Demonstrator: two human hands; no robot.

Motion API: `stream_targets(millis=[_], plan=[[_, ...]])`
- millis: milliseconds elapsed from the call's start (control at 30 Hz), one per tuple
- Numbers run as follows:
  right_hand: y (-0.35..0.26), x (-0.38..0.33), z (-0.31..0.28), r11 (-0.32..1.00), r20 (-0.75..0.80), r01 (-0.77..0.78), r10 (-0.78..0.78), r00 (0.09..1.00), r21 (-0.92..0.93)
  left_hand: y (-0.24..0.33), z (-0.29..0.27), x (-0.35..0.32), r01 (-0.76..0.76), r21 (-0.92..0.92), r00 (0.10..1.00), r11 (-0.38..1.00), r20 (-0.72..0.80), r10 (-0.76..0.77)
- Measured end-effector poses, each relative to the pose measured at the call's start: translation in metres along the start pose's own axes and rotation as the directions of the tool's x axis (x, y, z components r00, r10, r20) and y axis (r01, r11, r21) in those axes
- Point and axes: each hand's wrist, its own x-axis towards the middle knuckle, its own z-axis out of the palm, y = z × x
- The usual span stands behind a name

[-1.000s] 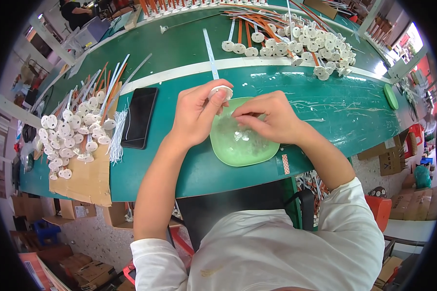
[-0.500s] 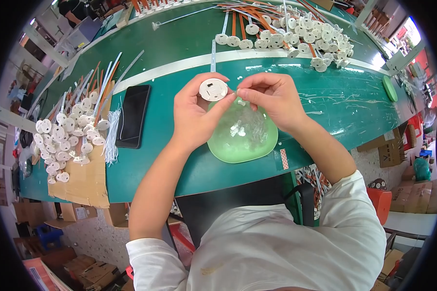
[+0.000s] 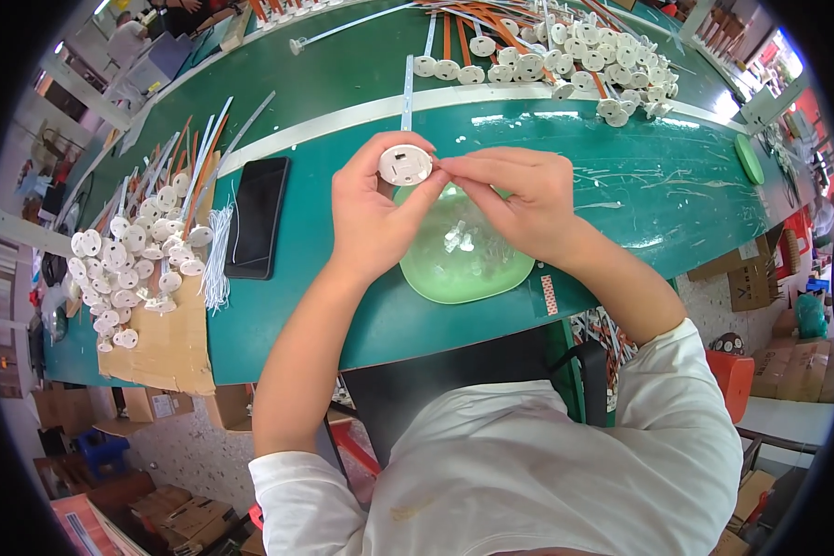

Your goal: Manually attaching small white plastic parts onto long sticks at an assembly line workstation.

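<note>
Between the thumb and fingers of my left hand (image 3: 372, 199) is a round white plastic disc (image 3: 404, 166) with small slots. A pale perforated strip (image 3: 407, 93) stretches away behind it, seemingly joined to the disc. My right hand (image 3: 519, 195) pinches at the disc's right edge, its fingertips meeting my left thumb. Whatever lies in that pinch is too small to make out. Below both hands sits a light green bowl (image 3: 454, 289) holding small clear and white pieces (image 3: 460, 238).
Left of my arms lie a black phone (image 3: 259, 218), a bundle of white cords (image 3: 217, 255) and a pile of disc-ended strips (image 3: 125, 250) on cardboard (image 3: 171, 343). A larger pile (image 3: 612, 65) covers the far right. A green lid (image 3: 749, 159) rests near the right edge.
My right fingertips have closed in against the disc's edge and my left thumb; before, they were slightly apart. The whole view has shifted slightly.
</note>
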Motion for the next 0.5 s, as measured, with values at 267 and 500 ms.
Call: stream_targets(millis=[267,500], plan=[[-0.008,0.0055,0.0019,0.645,0.107,-0.525,0.571,0.814,0.555,-0.0023,0.0015,-0.0011,-0.015,-0.06,1.0,0.998,-0.002,0.015],[-0.004,0.0006,0.0044,0.581,0.201,-0.539,0.545,0.814,0.609,-0.0023,0.0026,-0.0038,-0.036,-0.009,0.999,0.999,-0.02,0.036]])
